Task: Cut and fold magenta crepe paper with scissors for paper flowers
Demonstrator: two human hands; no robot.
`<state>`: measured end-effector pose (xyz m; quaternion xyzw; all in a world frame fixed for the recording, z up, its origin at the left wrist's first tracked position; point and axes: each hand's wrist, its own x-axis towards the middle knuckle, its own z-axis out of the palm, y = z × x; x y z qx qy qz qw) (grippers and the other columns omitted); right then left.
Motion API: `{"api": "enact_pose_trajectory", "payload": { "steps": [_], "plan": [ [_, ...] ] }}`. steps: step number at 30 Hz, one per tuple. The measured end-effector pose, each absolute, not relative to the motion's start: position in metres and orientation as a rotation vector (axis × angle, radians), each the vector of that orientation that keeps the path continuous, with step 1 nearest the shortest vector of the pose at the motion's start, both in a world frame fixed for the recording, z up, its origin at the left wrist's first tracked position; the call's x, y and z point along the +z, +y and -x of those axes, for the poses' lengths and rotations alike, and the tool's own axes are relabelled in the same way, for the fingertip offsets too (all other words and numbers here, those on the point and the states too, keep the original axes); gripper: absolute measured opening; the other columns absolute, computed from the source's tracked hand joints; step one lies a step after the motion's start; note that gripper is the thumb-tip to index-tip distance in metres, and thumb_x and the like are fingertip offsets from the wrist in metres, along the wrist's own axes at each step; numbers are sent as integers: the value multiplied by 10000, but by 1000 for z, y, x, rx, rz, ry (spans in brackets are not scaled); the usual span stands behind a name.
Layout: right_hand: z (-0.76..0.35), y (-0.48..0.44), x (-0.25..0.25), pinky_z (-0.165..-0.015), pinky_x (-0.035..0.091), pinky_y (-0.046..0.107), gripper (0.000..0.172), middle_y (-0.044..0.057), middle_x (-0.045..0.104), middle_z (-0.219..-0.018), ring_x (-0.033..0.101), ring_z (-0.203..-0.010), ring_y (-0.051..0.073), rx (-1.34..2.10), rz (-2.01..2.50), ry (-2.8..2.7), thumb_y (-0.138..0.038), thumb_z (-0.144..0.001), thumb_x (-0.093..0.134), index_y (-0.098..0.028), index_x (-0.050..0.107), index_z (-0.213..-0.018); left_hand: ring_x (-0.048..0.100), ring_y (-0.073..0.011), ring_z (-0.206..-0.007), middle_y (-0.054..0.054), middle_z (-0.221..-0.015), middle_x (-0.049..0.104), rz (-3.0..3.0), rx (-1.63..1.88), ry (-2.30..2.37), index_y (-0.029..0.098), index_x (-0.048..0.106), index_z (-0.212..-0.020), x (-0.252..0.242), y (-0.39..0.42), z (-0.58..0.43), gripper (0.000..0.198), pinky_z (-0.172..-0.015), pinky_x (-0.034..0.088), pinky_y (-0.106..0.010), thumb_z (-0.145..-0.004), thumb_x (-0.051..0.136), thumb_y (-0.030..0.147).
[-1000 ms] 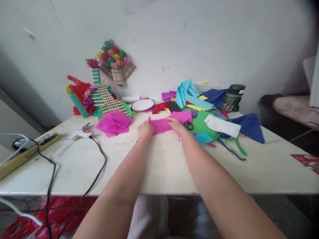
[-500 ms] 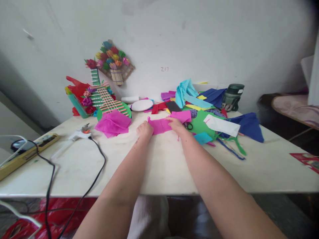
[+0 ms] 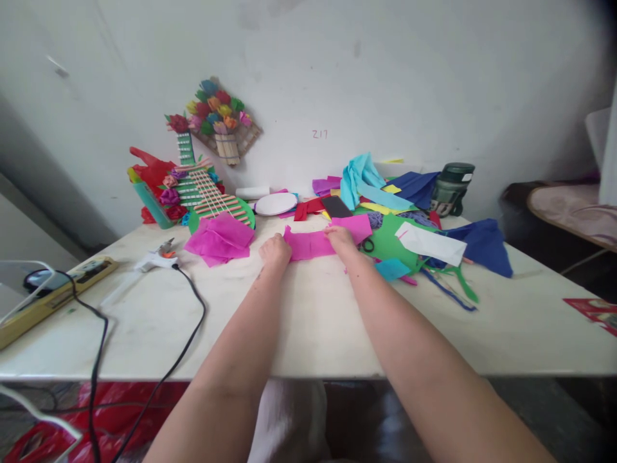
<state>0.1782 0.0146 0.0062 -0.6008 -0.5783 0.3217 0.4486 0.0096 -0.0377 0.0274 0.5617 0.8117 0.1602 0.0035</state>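
Note:
A strip of pink crepe paper (image 3: pixel 311 245) stretches flat between my two hands above the table. My left hand (image 3: pixel 276 249) is closed on its left end, fingers pinched together. At the other end my right hand (image 3: pixel 340 240) grips the strip, its fingertips partly hidden. Another pink paper piece (image 3: pixel 359 226) lies just behind my right hand, next to scissors (image 3: pixel 367 245) whose dark handle loops show. To the left of my left hand rests a crumpled pink sheet (image 3: pixel 220 239).
A glue gun (image 3: pixel 157 258) with a black cord and a power strip (image 3: pixel 58 299) lie at left. Behind stand a paper-flower guitar (image 3: pixel 212 193) and a glue bottle (image 3: pixel 152 204). Coloured papers, a phone (image 3: pixel 336 206), a white oval piece (image 3: pixel 276 204) and a dark flask (image 3: pixel 452 190) sit at the back.
My left hand has shifted slightly left, and the pink strip between my hands is pulled a little wider and flatter. My right hand has barely moved.

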Motion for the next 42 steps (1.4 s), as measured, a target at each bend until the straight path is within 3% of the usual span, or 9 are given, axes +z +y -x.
{"api": "enact_pose_trajectory", "payload": {
  "steps": [9, 16, 23, 35, 42],
  "plan": [
    [-173, 9, 8, -877, 468, 300, 255, 24, 717, -859, 649, -918, 188, 559, 1470, -1531, -126, -704, 502, -198, 719, -818, 608, -281, -1015, -155, -1067, 656, -1780, 525, 2585, 187, 629, -1061, 25, -35, 3, 316, -814, 461, -370, -817, 486, 327],
    [-166, 12, 5, -813, 520, 321, 304, 32, 704, -841, 674, -771, 149, 757, 1203, -1501, -96, -701, 447, -153, 697, -864, 608, -288, -1018, -169, -1078, 652, -1771, 508, 2585, 177, 629, -1073, 26, -35, 2, 340, -814, 463, -376, -816, 491, 353],
    [-160, 8, 0, -655, 552, 282, 269, 16, 669, -638, 632, -560, 128, 1094, 1240, -1419, -14, -640, 431, -142, 658, -708, 607, -294, -1016, -176, -1079, 651, -1761, 512, 2581, 166, 633, -1063, 26, -34, 1, 348, -810, 463, -381, -823, 486, 370],
    [-162, 10, -2, -555, 530, 194, 256, -32, 595, -478, 609, -496, 103, 1115, 1288, -1423, -9, -650, 435, -171, 633, -630, 602, -285, -1038, -181, -1104, 644, -1714, 500, 2595, 161, 640, -1078, 26, -33, 1, 376, -815, 458, -371, -822, 473, 382],
    [-163, 13, -6, -640, 544, 251, 258, -20, 611, -508, 626, -541, 128, 1087, 1300, -1445, -28, -654, 447, -164, 666, -678, 606, -283, -1027, -184, -1097, 646, -1680, 508, 2605, 155, 652, -1071, 26, -34, -1, 367, -812, 461, -366, -801, 465, 318]
  ]
}}
